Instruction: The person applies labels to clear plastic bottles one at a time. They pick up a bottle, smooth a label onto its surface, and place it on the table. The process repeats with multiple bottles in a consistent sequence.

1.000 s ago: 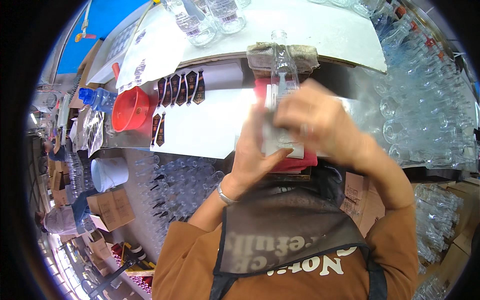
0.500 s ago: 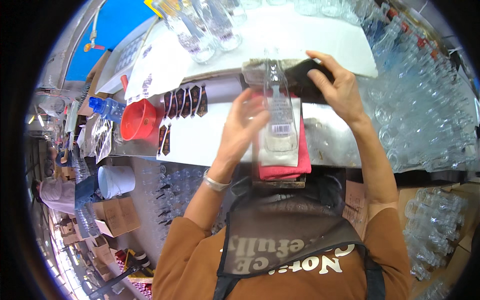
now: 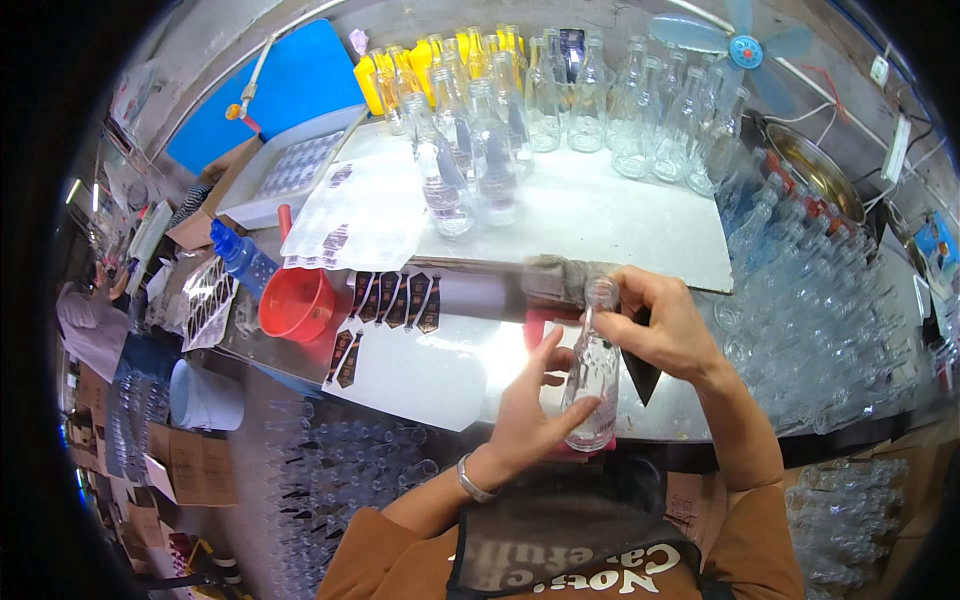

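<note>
From my seat I see one glass bottle [image 3: 599,378] before the wearer's chest, leaning slightly; I can't tell whether its base touches anything. The right hand [image 3: 660,325] pinches its neck between thumb and fingers, one dark flat piece [image 3: 642,376] tucked in the same grasp. The left hand [image 3: 528,412] pinches the lower body, thumb in front, index finger standing off.

My worry: smooth glass could slip if that lower hold is light, and the dark piece, at three o'clock, could scratch the glass since one hand carries both. A swing toward eleven could topple the standing bottles [image 3: 492,165].

I count one red bowl [image 3: 297,308] past nine, one bucket [image 3: 206,396] at nine, one fan [image 3: 745,50] at one, at least six dark labels [image 3: 428,303] near ten; the standing bottles overlap too much to count.
</note>
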The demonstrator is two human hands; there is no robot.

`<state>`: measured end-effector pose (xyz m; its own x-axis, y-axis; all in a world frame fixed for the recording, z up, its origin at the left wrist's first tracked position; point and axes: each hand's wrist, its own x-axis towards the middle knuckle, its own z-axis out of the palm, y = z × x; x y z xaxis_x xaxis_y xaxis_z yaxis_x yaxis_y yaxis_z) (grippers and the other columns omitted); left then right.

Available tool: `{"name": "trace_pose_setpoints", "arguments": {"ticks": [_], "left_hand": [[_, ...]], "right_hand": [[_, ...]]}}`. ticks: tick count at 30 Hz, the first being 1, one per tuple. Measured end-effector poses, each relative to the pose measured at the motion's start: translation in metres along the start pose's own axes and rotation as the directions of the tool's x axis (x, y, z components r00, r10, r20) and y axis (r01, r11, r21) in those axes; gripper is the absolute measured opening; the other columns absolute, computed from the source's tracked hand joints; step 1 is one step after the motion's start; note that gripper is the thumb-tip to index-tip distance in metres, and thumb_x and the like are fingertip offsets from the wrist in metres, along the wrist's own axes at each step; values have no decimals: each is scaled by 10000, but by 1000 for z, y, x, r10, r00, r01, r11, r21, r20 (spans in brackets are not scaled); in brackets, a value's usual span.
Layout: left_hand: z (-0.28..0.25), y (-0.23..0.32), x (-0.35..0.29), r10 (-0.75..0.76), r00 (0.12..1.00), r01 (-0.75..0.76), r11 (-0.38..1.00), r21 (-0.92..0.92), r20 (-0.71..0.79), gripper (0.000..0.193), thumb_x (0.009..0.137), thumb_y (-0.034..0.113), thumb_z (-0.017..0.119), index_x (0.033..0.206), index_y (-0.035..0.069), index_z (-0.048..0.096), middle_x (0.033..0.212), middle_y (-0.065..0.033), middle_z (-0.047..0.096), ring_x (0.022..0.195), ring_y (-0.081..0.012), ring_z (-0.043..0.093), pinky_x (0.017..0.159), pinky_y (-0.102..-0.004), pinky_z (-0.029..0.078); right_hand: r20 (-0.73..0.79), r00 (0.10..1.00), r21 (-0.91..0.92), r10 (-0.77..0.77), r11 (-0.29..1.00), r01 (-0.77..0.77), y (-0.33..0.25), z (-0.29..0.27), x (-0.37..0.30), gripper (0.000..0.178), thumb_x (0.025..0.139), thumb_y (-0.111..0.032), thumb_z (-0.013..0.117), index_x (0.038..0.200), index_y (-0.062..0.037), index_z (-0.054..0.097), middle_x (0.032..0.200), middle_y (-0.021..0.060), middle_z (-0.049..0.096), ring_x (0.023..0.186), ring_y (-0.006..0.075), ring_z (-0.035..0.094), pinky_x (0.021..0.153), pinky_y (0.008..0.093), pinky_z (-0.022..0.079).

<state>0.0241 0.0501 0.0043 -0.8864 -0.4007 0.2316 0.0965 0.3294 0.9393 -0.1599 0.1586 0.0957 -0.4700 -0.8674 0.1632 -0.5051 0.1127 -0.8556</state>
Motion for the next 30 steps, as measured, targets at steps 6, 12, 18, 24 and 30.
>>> {"name": "trace_pose_setpoints", "arguments": {"ticks": [6,12,18,24,30], "left_hand": [[-27,-11,0,48,993,-61,991,-121,-110,874,837,74,764,1558,-12,279,1407,-197,549,1280,-290,571,1064,-412,453],[-36,-25,3,-7,997,-1,995,-98,-75,777,858,-4,720,1531,-28,332,1417,-192,544,1198,-252,628,1006,-369,502],[-53,-39,9,-113,990,108,992,-60,-79,674,865,-21,706,1475,-14,421,1387,-160,562,1193,-253,638,988,-350,514],[-59,-50,17,-159,985,155,986,-56,-63,637,868,-21,693,1458,3,454,1386,-159,566,1196,-255,638,997,-358,512],[-55,-51,30,-160,984,150,983,-109,-85,538,865,71,739,1363,2,546,1288,-157,618,1104,-254,672,936,-360,537]], "right_hand": [[-320,927,-182,-197,973,144,-52,-43,63,246,868,-197,692,1009,5,697,832,52,717,729,69,619,657,241,484],[-261,891,-442,-371,867,231,-9,-63,187,343,887,-278,710,1056,20,685,927,81,747,845,130,689,754,271,518],[-271,915,-387,-298,904,180,23,-47,245,384,900,-339,723,1081,0,711,951,79,752,863,127,684,789,279,521],[-286,912,-282,-294,935,212,18,-71,294,610,977,-565,553,1251,-37,686,1199,96,713,1174,203,614,1029,343,444],[-152,923,-555,-354,803,217,55,-100,389,496,927,-447,619,1277,-98,657,1187,148,694,1139,262,630,992,360,461]]}}
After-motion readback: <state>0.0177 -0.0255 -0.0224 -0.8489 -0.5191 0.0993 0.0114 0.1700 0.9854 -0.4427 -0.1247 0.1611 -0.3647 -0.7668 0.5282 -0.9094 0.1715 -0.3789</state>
